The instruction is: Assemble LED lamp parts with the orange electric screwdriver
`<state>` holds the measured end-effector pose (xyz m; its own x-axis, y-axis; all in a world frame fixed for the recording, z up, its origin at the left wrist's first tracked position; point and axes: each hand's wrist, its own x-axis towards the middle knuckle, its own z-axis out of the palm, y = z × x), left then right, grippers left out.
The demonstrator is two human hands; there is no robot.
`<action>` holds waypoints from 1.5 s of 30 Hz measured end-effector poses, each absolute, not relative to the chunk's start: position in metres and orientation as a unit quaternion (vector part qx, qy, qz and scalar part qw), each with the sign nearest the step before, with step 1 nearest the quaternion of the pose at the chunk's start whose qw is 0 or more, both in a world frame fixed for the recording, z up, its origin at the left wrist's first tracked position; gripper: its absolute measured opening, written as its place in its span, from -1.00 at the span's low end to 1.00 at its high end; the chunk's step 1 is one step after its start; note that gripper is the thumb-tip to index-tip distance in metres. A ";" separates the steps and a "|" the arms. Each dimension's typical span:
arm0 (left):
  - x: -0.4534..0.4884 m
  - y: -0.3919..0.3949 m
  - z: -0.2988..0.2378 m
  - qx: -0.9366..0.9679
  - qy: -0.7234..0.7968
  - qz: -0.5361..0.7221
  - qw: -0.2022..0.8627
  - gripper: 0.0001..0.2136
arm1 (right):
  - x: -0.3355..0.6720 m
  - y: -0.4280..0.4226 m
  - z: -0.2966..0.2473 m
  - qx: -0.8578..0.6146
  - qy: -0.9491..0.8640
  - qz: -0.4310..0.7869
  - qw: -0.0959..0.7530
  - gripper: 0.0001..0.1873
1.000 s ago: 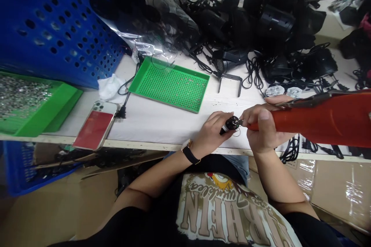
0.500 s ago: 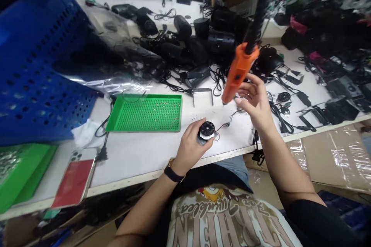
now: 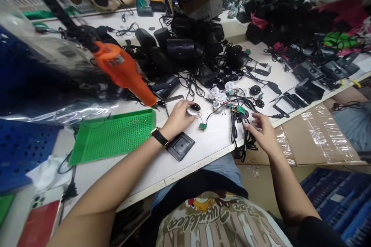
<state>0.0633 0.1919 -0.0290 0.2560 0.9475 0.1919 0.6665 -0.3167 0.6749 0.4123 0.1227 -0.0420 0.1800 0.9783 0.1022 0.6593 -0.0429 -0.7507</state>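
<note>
Lettering on the shirt is unreadable; left hand clamps a black disc, right hand spread empty beside cables.

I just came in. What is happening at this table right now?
A person sits at a cluttered white table. The left hand grips a small round black part with thin wires running off it. The right hand is open, fingers spread by a bundle of black cables at the table edge. The orange power screwdriver hangs above the green tray; neither hand holds it.
</note>
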 end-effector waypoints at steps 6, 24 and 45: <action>0.101 0.183 -0.005 0.840 0.458 0.253 0.142 -0.54 | 0.435 0.153 -0.057 -0.691 -0.602 0.204 0.343 -0.63; 0.134 0.300 -0.006 0.780 0.556 0.122 0.260 -0.66 | 0.425 0.190 -0.067 -0.654 -0.720 0.141 0.184 -0.67; 0.115 0.275 0.000 0.811 0.517 0.125 0.243 -0.76 | 0.416 0.236 -0.037 -0.677 -0.716 0.168 -0.034 -0.81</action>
<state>0.1145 0.2745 0.0000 0.4332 0.9000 -0.0486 0.7780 -0.3462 0.5243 0.4161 0.2361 -0.0369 -0.0808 0.9576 -0.2766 0.9805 0.0265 -0.1945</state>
